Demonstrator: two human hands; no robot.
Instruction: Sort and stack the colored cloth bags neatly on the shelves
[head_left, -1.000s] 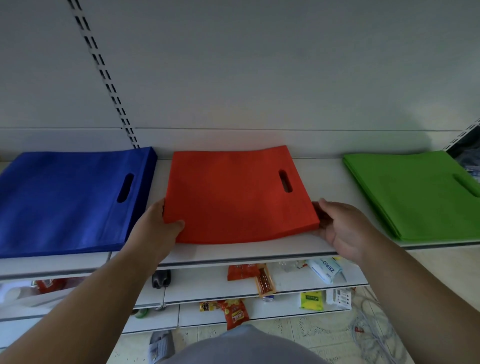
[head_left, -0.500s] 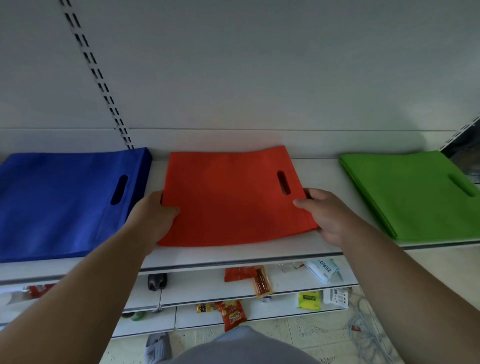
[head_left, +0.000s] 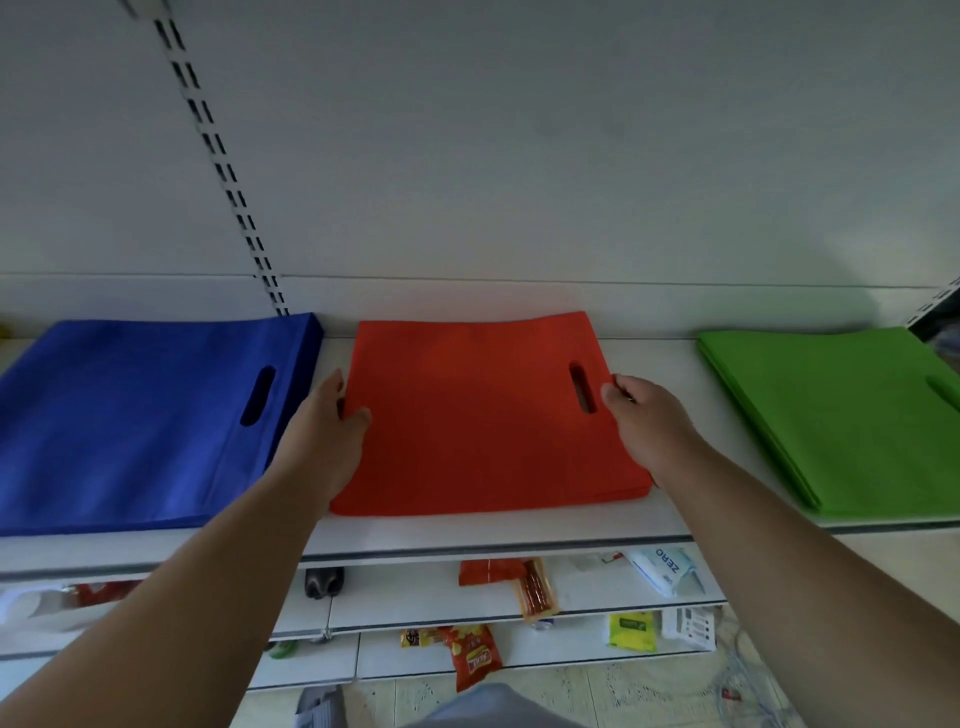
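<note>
Blue bag stack flat at left of top shelf. Left hand at left edge of red bag stack mid-shelf, thumb on top, grip grasping the edge. Right hand curled round right edge, beside handle slot. Green bag stack well apart at right. Snack packets on lower shelves.

You slid both hands back along the red bag stack's sides. Your left hand left the front corner; your right hand reached the handle slot.
</note>
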